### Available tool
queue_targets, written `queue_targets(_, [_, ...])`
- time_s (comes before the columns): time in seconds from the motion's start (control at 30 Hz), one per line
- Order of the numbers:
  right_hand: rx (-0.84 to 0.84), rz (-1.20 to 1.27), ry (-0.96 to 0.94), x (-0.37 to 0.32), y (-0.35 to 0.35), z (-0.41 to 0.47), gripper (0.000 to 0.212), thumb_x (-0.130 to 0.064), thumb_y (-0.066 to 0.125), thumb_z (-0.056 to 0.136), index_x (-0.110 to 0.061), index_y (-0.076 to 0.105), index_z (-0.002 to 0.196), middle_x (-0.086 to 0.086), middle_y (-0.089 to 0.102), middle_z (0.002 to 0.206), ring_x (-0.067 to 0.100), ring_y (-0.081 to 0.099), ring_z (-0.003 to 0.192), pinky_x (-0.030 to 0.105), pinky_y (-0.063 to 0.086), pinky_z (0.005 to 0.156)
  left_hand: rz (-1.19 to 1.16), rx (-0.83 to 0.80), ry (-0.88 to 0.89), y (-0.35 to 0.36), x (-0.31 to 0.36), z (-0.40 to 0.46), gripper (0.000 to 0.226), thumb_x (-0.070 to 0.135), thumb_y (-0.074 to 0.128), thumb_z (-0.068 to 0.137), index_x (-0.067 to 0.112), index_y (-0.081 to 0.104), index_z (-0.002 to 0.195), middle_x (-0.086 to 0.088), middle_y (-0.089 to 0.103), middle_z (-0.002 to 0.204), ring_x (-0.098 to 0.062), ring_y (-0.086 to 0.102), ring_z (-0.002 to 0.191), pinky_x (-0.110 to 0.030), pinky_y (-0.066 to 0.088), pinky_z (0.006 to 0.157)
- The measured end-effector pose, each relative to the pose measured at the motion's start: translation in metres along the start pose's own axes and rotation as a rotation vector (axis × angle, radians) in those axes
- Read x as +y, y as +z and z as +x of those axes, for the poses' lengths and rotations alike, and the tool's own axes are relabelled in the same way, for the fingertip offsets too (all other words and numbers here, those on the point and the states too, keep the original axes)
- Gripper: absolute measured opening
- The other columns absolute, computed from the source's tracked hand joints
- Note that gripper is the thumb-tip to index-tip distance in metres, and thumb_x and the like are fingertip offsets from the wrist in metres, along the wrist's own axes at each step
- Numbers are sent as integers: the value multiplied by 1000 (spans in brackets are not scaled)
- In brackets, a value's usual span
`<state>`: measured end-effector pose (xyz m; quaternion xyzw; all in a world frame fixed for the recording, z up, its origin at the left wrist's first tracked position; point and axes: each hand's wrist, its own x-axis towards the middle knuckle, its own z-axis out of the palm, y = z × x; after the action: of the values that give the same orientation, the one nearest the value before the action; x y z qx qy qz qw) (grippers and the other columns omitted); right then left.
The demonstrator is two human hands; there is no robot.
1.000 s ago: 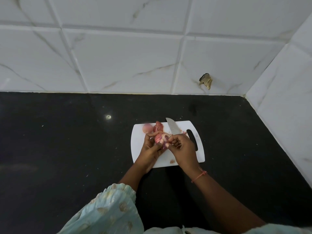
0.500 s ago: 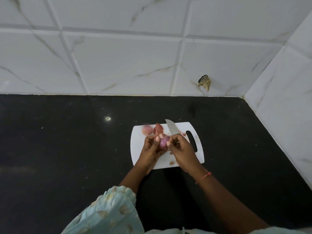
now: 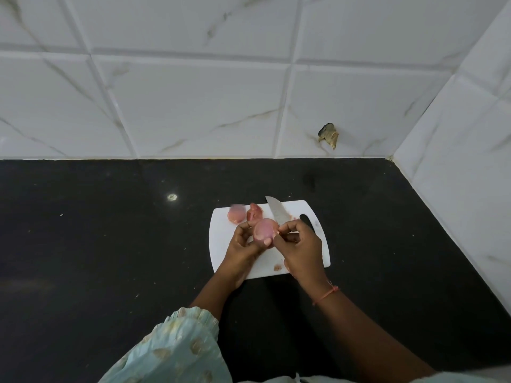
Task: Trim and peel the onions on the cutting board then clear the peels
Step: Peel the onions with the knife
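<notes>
Above the white cutting board [image 3: 218, 246], the left hand [image 3: 241, 246] cups a pink onion [image 3: 265, 229] while the right hand [image 3: 302, 248] pinches a bit of peel at its edge (knife [image 3: 277, 212] lying on the board behind).

Smooth white plastic cutting board [image 3: 221, 244]

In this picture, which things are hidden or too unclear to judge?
- Knife handle, head view: the right hand covers most of it.
- Far onion: blurred, so peeled or not is unclear.
- Right hand's grip: fingertips pinch something tiny beside the held onion; too small to name.
</notes>
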<state>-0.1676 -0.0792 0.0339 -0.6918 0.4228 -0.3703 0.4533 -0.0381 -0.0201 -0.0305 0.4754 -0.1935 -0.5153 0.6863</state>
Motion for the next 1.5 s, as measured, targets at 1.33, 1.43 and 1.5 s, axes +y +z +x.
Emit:
queue_targets(1.33, [-33,43,291,4,-20,24,24,-2,66,84,-21,70,96,2,72,100,19,72,81,41,60,79,-135,-1,-116,-2,5,-1,59,20,70,84,7,50,138,-20,62,135,-35,61,125,-47,49,107])
queue_targets(1.43, [-94,-51,172,-9,-12,17,15,-17,69,86,-25,70,98,-3,68,96,15,68,69,22,56,62,-106,-9,-86,-1,6,-2,59,12,74,79,11,54,134,-15,63,134,-32,62,123,-43,51,104])
queue_targets(1.5, [-140,-149,47,-16,-7,13,13,-22,73,85,-21,71,98,-15,65,91,7,66,78,16,53,64,-80,-30,-60,0,6,-3,58,8,74,78,12,55,132,-11,67,129,-30,64,120,-42,52,103])
